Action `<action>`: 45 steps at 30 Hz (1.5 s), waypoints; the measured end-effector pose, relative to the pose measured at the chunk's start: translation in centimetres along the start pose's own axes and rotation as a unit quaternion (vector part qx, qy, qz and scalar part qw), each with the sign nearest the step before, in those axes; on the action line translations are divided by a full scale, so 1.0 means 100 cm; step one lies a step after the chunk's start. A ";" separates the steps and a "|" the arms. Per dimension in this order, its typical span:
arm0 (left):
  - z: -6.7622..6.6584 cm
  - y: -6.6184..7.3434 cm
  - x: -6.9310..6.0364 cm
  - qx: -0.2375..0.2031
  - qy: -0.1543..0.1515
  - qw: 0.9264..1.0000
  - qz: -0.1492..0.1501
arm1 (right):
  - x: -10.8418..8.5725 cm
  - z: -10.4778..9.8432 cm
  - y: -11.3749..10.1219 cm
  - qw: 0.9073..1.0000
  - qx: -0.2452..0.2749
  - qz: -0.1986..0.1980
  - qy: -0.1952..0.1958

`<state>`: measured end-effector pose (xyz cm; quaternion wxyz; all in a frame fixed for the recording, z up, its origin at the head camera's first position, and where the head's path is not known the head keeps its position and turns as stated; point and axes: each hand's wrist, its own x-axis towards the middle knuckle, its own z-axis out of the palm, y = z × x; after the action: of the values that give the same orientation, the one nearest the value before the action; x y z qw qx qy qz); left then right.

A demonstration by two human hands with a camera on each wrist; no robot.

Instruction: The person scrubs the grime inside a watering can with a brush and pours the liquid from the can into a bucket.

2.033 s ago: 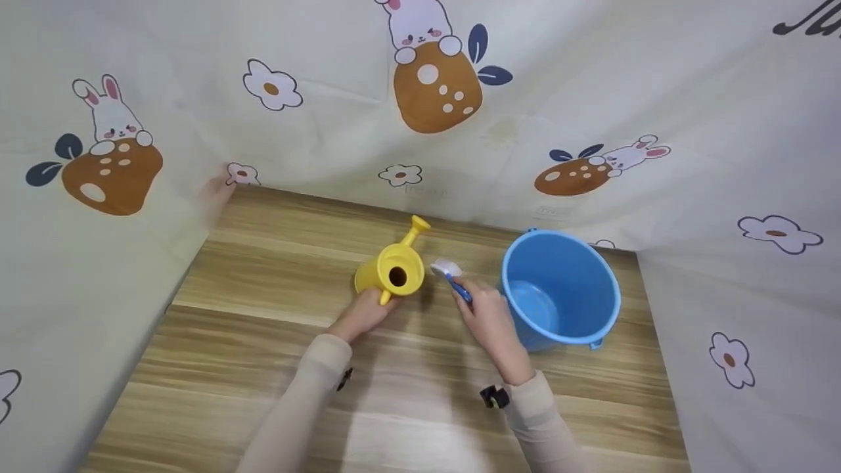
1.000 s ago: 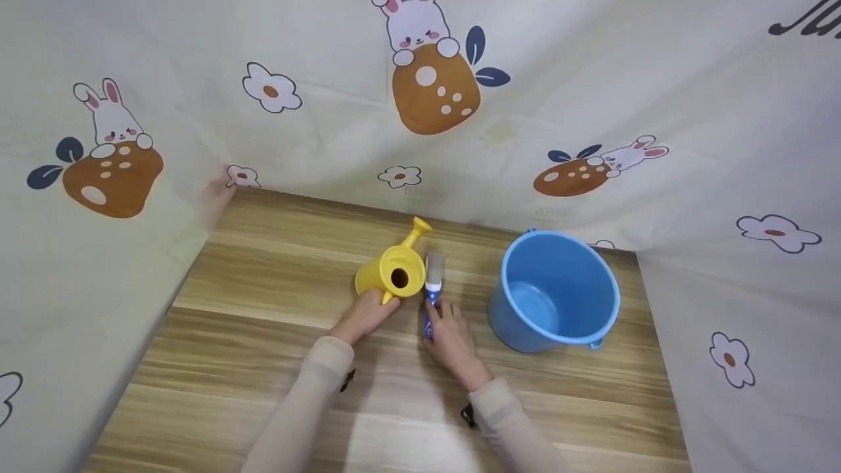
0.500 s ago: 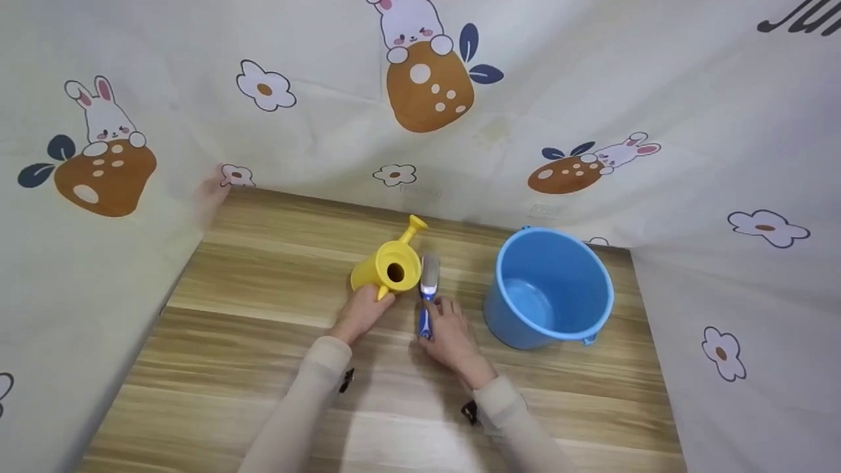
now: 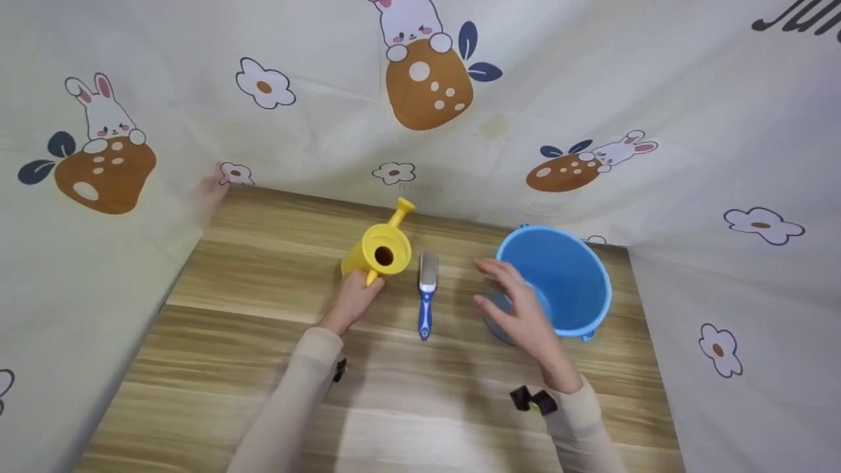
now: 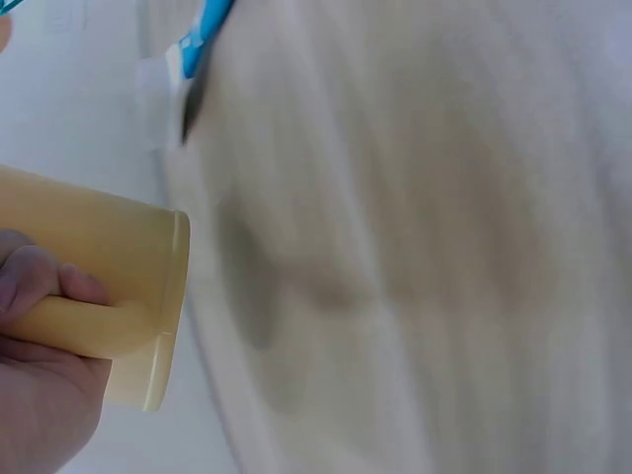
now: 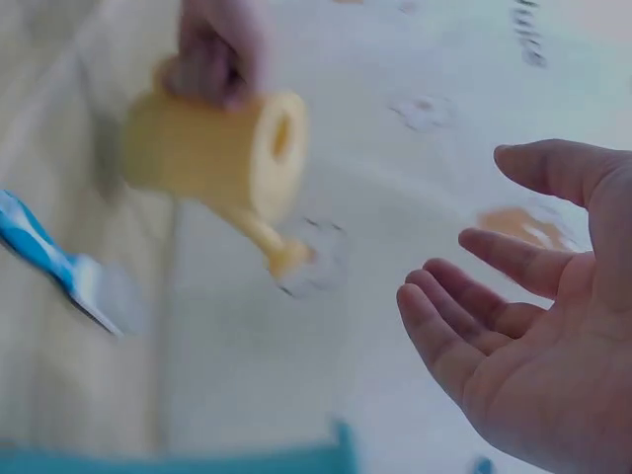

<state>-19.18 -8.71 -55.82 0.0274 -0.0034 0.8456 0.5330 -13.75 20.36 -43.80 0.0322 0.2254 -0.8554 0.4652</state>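
Note:
My left hand (image 4: 351, 299) grips the handle of a yellow watering can (image 4: 376, 253), its spout pointing to the far side. In the left wrist view the can's base hangs apart from its shadow, so it is off the wood-grain surface. A brush (image 4: 426, 295) with a blue handle and a grey-and-white head lies just right of the can. Over the near left side of a blue bucket (image 4: 558, 282) is my right hand (image 4: 522, 312), fingers spread and nothing in them. The right wrist view shows its bare palm (image 6: 553, 365).
Pale cloth walls (image 4: 315, 131) printed with rabbits and flowers enclose the wood-grain surface (image 4: 263, 263) at the back and both sides. The bucket stands near the back right corner.
My right hand first laid the brush down beside the watering can, then let go and moved right to the bucket. My left hand has raised the watering can slightly, away from me.

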 end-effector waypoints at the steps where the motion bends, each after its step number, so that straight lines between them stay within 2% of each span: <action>1: -0.003 0.003 0.001 -0.001 0.003 1.000 0.005 | -0.002 -0.010 0.001 1.000 0.002 -0.002 0.015; 4: -0.012 0.013 0.003 -0.003 0.006 1.000 0.017 | -0.009 -0.037 0.016 0.998 -0.030 0.005 0.060; 8: -0.023 0.026 0.004 0.014 0.001 1.000 0.013 | -0.020 -0.069 0.038 0.989 -0.107 0.046 0.094; 14: -0.033 0.045 0.004 0.019 -0.005 1.000 0.024 | -0.038 -0.106 0.074 0.974 -0.169 0.104 0.111; 18: -0.038 0.055 0.003 0.013 -0.025 0.999 0.025 | -0.051 -0.120 0.096 0.965 -0.183 0.150 0.112; 20: -0.040 0.060 0.003 0.015 -0.029 0.999 0.023 | -0.056 -0.122 0.106 0.966 -0.169 0.171 0.100; 24: -0.042 0.069 0.003 0.014 -0.030 0.999 0.021 | -0.063 -0.118 0.124 0.975 -0.101 0.183 0.071; 28: -0.042 0.077 0.004 0.021 -0.039 0.999 0.031 | -0.064 -0.110 0.132 0.979 -0.063 0.179 0.076; 31: -0.040 0.084 0.004 0.035 -0.035 0.998 0.050 | -0.062 -0.104 0.129 0.978 -0.060 0.183 0.075; 35: -0.036 0.092 0.005 0.044 -0.036 0.996 0.073 | -0.060 -0.097 0.117 0.978 -0.050 0.197 0.052; 42: -0.026 0.105 0.008 0.071 -0.046 0.993 0.085 | -0.058 -0.089 0.098 0.981 -0.016 0.194 -0.005; 45: -0.021 0.111 0.010 0.082 -0.049 0.991 0.095 | -0.056 -0.087 0.094 0.979 -0.017 0.201 -0.024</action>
<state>-20.60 -5.81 -44.99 0.0184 0.1050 0.8805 0.4620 -14.01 33.77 -47.66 -0.0785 0.0590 -0.8916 0.4420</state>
